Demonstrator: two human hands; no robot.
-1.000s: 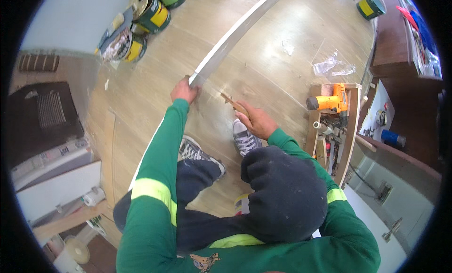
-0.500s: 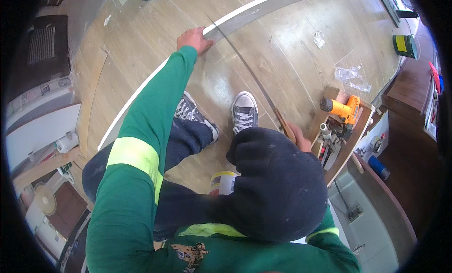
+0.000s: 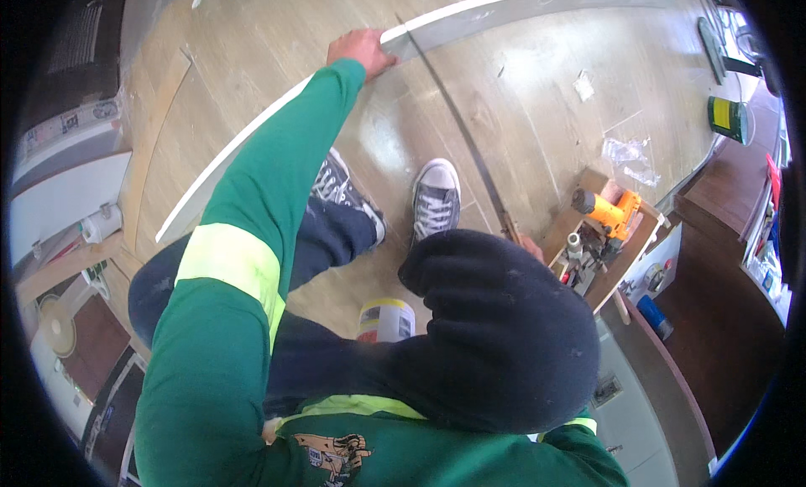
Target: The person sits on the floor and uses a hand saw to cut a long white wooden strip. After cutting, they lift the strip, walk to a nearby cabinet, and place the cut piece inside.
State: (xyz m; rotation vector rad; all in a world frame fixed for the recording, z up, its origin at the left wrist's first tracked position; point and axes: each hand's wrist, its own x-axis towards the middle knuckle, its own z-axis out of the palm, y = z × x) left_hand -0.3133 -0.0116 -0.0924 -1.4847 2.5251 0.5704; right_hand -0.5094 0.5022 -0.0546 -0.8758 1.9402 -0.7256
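My left hand [image 3: 363, 50] is closed around a long white board [image 3: 520, 15], which stands on edge and runs from beside my left leg to the far right. Just right of these fingers, the thin blade of a handsaw [image 3: 460, 117] crosses the board's upper edge, its tip poking slightly past. The saw slants back toward my right knee. There my right hand [image 3: 531, 248] grips the handle end; the raised knee hides most of that hand and the handle.
Right of my knee stands a wooden toolbox [image 3: 611, 273] with an orange power tool [image 3: 611, 212] and hand tools. A white tub [image 3: 386, 321] sits between my legs. Plastic wrapping [image 3: 631, 159] and a green can [image 3: 726, 120] lie farther right. A thin strip [image 3: 157, 143] is on the floor at left.
The saw has drawn back toward me, with less of its tip past the board. My right hand has slipped further behind my knee. The left hand keeps its hold on the board.
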